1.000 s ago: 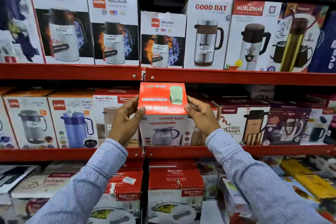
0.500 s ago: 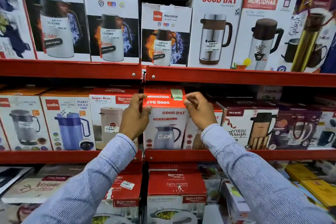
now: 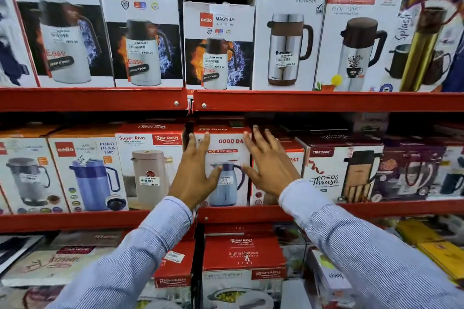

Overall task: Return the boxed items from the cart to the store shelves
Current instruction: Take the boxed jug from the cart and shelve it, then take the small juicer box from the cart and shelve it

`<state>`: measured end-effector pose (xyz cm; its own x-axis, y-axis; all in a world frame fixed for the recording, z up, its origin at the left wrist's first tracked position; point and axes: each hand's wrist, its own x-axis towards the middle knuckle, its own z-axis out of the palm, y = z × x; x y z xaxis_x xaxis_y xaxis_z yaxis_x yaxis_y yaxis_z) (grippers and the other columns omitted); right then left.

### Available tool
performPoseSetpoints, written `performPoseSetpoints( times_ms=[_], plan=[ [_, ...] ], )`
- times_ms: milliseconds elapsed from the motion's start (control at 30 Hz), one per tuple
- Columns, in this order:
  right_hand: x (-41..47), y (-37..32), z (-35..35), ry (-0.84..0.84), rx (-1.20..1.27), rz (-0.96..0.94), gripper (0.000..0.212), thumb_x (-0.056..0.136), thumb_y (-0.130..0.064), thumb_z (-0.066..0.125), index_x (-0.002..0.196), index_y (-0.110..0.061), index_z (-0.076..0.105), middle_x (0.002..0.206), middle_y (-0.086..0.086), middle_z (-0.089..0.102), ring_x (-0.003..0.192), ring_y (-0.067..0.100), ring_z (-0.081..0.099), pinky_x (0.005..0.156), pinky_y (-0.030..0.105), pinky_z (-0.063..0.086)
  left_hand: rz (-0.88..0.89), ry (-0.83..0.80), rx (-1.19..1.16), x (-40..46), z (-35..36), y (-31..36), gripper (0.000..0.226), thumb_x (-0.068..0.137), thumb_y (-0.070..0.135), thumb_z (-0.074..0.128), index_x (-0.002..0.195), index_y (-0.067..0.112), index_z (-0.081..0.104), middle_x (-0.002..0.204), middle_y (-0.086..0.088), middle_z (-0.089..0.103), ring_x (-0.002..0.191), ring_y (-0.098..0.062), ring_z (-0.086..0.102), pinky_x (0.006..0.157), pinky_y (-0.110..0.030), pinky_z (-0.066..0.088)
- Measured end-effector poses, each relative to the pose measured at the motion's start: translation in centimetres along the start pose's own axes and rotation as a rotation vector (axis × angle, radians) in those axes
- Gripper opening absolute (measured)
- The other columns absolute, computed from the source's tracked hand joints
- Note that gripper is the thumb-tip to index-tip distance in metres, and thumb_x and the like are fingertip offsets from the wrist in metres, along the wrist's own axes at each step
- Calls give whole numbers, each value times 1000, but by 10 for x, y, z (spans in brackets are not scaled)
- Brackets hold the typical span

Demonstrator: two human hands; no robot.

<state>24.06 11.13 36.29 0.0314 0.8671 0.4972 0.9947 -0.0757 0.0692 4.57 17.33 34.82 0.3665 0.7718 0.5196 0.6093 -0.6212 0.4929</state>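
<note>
Nearest, two arms in blue striped sleeves (image 3: pixel 130 258) reach up from the bottom edge. The left hand (image 3: pixel 193 173) and the right hand (image 3: pixel 270 165) are both flat and spread wide, fingers splayed and gripping nothing, in front of the Good Day box (image 3: pixel 226 165); whether the palms touch it cannot be told. The box stands upright on the middle shelf (image 3: pixel 251 214), its long axis vertical and its printed front facing out. It reads "GOOD DA…" in red, with "HOT N SIP" beneath, above a pictured blue flask with a price sticker. It sits between the Rishabh "Super Riva" box (image 3: pixel 150 165) on its left and another box just behind the right hand. Further right stands a Trueware "Neo Thrush" box (image 3: pixel 339 168). On the upper shelf (image 3: pixel 301 100) stand Cello Magnum boxes (image 3: pixel 218 45), a taller Good Day carton (image 3: pixel 288 32) and a Murlidhar box (image 3: pixel 356 32).
</note>
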Motion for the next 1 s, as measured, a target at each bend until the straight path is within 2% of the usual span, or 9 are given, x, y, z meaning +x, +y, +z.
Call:
performPoseSetpoints(
  times_ms=[100, 333, 500, 600, 700, 767, 833, 900, 1000],
  plan=[
    [-42, 3, 7, 35, -72, -2, 77, 90, -54, 35, 151, -22, 3, 163, 11, -4, 149, 38, -4, 118, 58, 11, 151, 34, 122, -35, 18, 2, 83, 92, 42, 57, 159, 30, 10, 171, -7, -6, 158, -29, -1, 126, -48, 18],
    [-151, 29, 36, 22, -100, 130, 80, 86, -56, 40, 151, -19, 10, 162, 14, 8, 148, 40, 7, 114, 65, 13, 336, -62, 381, -121, 80, 21, 84, 83, 50, 56, 156, 21, 25, 166, -20, 18, 153, -45, 15, 115, -70, 24],
    [-237, 52, 77, -138, -32, 204, 77, 87, -52, 40, 151, -18, 14, 163, 11, 4, 149, 37, 3, 115, 63, 14, 322, -248, 353, -179, 137, 22, 88, 82, 51, 53, 158, 22, 19, 168, -17, 13, 155, -43, 9, 119, -68, 18],
    [-291, 66, 105, -231, 79, 251, 70, 87, -43, 45, 147, -14, 26, 160, 14, 18, 147, 37, 17, 116, 56, 22, 292, -382, 281, -221, 173, 19, 77, 86, 50, 51, 154, 19, 32, 165, -17, 25, 153, -43, 19, 118, -64, 22],
    [-344, 80, 136, -372, 226, 344, 63, 86, -33, 48, 143, -11, 35, 151, 17, 38, 138, 36, 36, 114, 45, 31, 175, -568, 157, -272, 211, 15, 71, 87, 48, 54, 149, 15, 43, 155, -14, 45, 145, -40, 40, 116, -57, 37],
    [-375, 86, 157, -475, 287, 466, 59, 84, -29, 51, 140, -13, 40, 132, 20, 56, 117, 38, 56, 96, 40, 47, 19, -749, 58, -303, 235, 13, 69, 89, 45, 56, 150, 17, 43, 152, -10, 49, 141, -36, 45, 116, -49, 40],
    [-405, 92, 182, -581, 314, 592, 52, 83, -29, 51, 134, -19, 45, 108, 17, 67, 94, 37, 64, 75, 36, 51, -198, -944, -40, -327, 263, 11, 65, 93, 45, 57, 150, 18, 42, 153, -7, 49, 138, -31, 49, 112, -41, 44],
    [-432, 95, 211, -698, 390, 682, 48, 85, -25, 52, 132, -15, 51, 100, 18, 71, 92, 37, 66, 78, 38, 52, -383, -1085, -101, -346, 291, 10, 62, 94, 44, 58, 147, 14, 46, 148, -12, 54, 131, -32, 56, 106, -40, 49],
    [-459, 103, 259, -857, 497, 871, 40, 89, -24, 55, 125, -7, 57, 111, 23, 68, 106, 39, 63, 89, 39, 46, -633, -1135, -203, -363, 336, 10, 66, 94, 37, 63, 150, 12, 41, 148, -13, 54, 131, -31, 57, 105, -37, 48]
  ],
)
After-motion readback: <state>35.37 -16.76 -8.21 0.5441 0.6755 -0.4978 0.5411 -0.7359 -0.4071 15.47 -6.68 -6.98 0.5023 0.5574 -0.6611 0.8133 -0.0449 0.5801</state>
